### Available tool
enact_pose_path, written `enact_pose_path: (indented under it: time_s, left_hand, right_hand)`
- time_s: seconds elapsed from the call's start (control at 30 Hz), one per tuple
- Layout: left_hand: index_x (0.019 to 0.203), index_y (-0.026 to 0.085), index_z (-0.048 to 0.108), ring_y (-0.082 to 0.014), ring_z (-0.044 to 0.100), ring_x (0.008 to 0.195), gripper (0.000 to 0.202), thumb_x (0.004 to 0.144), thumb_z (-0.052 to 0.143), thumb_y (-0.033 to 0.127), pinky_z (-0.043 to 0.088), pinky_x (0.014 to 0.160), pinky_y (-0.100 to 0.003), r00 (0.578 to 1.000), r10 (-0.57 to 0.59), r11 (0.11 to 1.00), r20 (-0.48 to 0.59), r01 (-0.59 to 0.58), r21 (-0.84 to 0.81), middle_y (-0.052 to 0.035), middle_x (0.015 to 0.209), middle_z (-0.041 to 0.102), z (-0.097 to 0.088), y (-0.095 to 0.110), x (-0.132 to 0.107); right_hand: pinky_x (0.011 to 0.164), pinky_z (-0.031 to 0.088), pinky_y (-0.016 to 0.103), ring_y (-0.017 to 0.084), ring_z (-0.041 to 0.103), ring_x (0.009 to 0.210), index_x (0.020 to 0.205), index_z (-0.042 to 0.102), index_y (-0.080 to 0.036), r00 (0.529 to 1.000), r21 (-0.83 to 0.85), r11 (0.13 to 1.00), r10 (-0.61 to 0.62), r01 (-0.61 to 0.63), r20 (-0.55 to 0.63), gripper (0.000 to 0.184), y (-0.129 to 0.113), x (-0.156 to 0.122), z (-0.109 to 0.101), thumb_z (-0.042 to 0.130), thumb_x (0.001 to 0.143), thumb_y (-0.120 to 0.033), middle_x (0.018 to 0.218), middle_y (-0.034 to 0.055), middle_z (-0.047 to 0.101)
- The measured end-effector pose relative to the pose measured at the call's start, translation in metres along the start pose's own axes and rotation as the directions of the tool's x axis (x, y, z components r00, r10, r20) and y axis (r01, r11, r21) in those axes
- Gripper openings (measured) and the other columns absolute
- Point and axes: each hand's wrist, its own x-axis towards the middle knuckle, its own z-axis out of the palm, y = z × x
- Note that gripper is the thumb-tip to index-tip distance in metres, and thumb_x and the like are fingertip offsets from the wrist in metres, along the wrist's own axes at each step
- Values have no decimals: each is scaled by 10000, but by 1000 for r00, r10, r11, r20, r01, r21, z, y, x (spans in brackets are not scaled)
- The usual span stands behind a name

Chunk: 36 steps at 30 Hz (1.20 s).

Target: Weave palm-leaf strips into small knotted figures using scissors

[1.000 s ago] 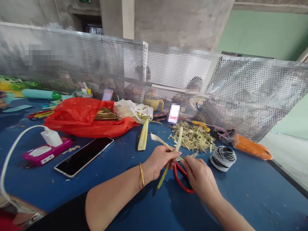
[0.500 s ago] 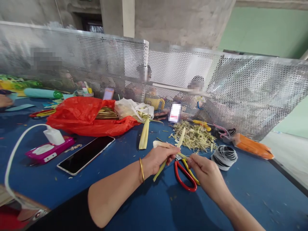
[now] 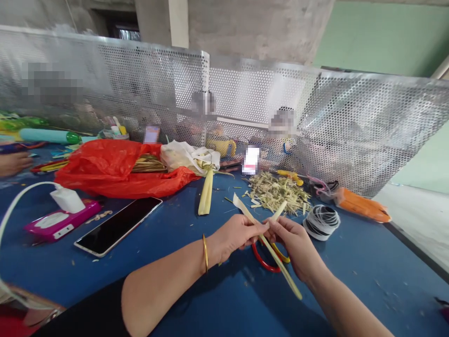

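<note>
We pinch two pale, crossing strips over the tabletop, nearer to us than a heap of shreds. The longer one is flat and cream-coloured at its pointed upper-left end and yellow-green and narrower towards its lower right; the shorter sticks up to the right. Our left hand and right hand meet fingertip to fingertip, each grip closed tight on the strips. Our fingers cover the crossing, so we cannot tell whether the strips join. Below, the red-and-yellow-handled tool shows only its handles.
</note>
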Motion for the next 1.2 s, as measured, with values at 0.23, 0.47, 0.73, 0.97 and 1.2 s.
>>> enact_pose_path:
  time_s: [0.23,0.47,0.73,0.97,1.2]
  left_hand:
    - [601,141,608,-50,307,413,286,665,685,409,173,426,-231,998,-45,997,40,43,65,50,469,439,2,0,-2]
    - [600,148,622,-72,352,405,340,720,634,466,243,434,-237,999,-11,985,-31,16,173,17,487,505,5,-4,-4]
    - [453,177,540,-123,511,527,263,712,502,184,343,548,-231,992,126,840,26,-120,529,11,464,531,12,-8,-6]
    - [571,152,631,-77,414,417,168,707,553,215,310,459,-203,985,24,947,168,-76,312,30,468,541,16,-10,-7]
    - [675,125,659,-62,394,427,343,784,583,441,274,444,-209,1000,-5,996,9,4,91,3,526,578,11,-4,-3]
  right_hand:
    - [460,344,250,103,430,432,489,512,-188,983,50,999,16,-7,-185,423,7,0,8,751,594,-521,444,-28,490]
    - [576,359,288,139,469,518,518,537,-191,854,-747,630,-491,213,-171,456,-6,-4,-13,541,833,-520,498,2,504]
    - [690,411,282,157,574,716,718,634,-211,836,-635,583,-512,506,196,197,-5,-13,7,532,880,-256,746,18,625]
    - [580,380,251,131,510,616,607,501,-198,866,-613,681,-500,400,11,244,4,-15,9,505,851,-184,650,-8,521]
    - [763,425,306,190,580,854,854,630,-210,765,-706,538,-644,461,9,151,-10,-8,-7,494,887,-265,901,50,640]
